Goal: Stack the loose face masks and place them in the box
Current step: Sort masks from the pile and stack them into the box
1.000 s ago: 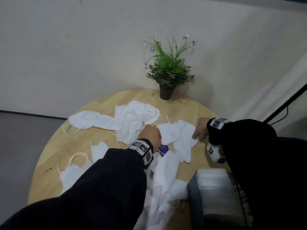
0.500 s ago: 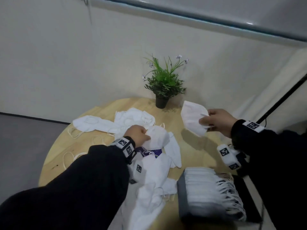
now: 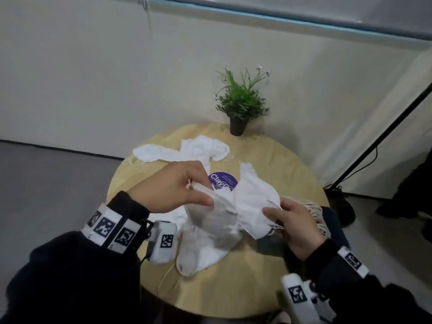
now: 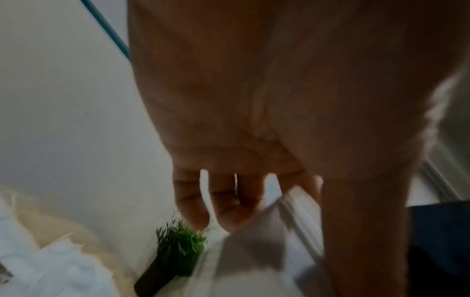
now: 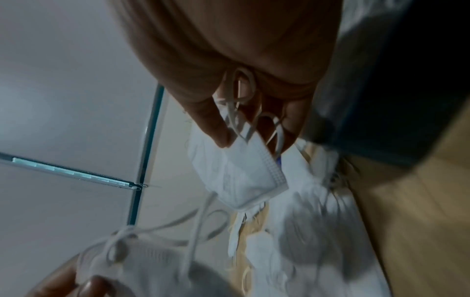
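Both hands are raised over the round wooden table [image 3: 275,164], each with a white face mask. My left hand [image 3: 203,195] pinches the edge of one mask [image 3: 210,223] between thumb and fingers. My right hand [image 3: 272,212] pinches a second mask [image 3: 252,199] by its end; in the right wrist view this hand [image 5: 254,138] holds the mask [image 5: 236,174] with ear loops bunched in the palm. The two masks overlap between the hands. Behind my right hand is the dark box [image 3: 336,228], with stacked masks' ear loops [image 3: 314,211] showing. Several loose masks [image 3: 201,148] lie on the table.
A potted plant [image 3: 240,104] stands at the table's far edge by the wall. A purple round label [image 3: 223,181] lies among the masks. More loose masks [image 3: 198,256] lie near the front edge. A black stand pole [image 3: 383,136] slants down on the right.
Both hands have lifted off the table and come together. The right hand brought its mask from the far right toward the left hand's mask, and the two now overlap.
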Demonstrator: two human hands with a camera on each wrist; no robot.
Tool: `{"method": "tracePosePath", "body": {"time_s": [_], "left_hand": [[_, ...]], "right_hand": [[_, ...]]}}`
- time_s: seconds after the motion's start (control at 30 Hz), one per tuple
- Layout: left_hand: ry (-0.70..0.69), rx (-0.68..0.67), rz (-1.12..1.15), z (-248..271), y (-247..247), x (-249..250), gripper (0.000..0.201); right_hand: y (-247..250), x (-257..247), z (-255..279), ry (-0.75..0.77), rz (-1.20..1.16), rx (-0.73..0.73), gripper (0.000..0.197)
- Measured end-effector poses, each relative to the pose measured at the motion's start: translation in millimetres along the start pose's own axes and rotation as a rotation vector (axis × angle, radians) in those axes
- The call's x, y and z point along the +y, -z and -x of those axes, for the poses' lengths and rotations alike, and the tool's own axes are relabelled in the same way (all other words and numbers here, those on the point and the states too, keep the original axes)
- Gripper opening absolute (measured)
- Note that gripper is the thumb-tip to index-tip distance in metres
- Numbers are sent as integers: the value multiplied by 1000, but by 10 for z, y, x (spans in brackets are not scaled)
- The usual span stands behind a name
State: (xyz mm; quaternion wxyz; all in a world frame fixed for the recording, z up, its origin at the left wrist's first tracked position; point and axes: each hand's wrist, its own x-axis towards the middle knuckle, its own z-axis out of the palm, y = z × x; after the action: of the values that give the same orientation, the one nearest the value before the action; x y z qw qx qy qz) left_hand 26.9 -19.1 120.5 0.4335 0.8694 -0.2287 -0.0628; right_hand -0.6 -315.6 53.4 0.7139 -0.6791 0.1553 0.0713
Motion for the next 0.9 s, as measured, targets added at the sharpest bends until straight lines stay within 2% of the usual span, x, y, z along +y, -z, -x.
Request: {"method": "tracePosePath", "body": {"time_s": [0.1, 0.2, 0.27, 0.33, 0.4, 0.43, 0.5, 0.6, 0.77, 0.9], "left_hand": [[-74, -213, -99, 75, -244, -117, 8], [-160, -271, -142, 14, -525, -200, 7], [-202, -218, -135, -56, -600, -212, 8], [-226, -86, -119, -124, -612, -240, 14], [-148, 16, -36, -151, -586, -262, 18], [-91, 27, 10, -154, -571, -284, 25], [-25, 9, 39, -155, -550, -334, 39], [-13, 18, -2, -159, -510, -415, 38], [-77, 43, -39, -146, -545, -451, 32], [-68, -17, 6, -147, -566, -450, 32]], "right_hand": [[-137, 288, 172, -4, -48, -15, 15], [-279, 388, 240, 113, 6, -107, 13], [-340, 381, 226, 140, 22, -178, 14], [-337, 398, 162, 120, 8, -205, 17], [-310, 420, 106, 107, 21, -228, 14], [-305, 407, 104, 84, 24, -248, 9], [-284, 373, 91, 23, 7, -255, 29], [-247, 281, 82, -72, -65, -188, 32], [-219, 256, 135, -28, 56, -229, 30], [-210, 307, 160, 50, 258, -288, 37]]}}
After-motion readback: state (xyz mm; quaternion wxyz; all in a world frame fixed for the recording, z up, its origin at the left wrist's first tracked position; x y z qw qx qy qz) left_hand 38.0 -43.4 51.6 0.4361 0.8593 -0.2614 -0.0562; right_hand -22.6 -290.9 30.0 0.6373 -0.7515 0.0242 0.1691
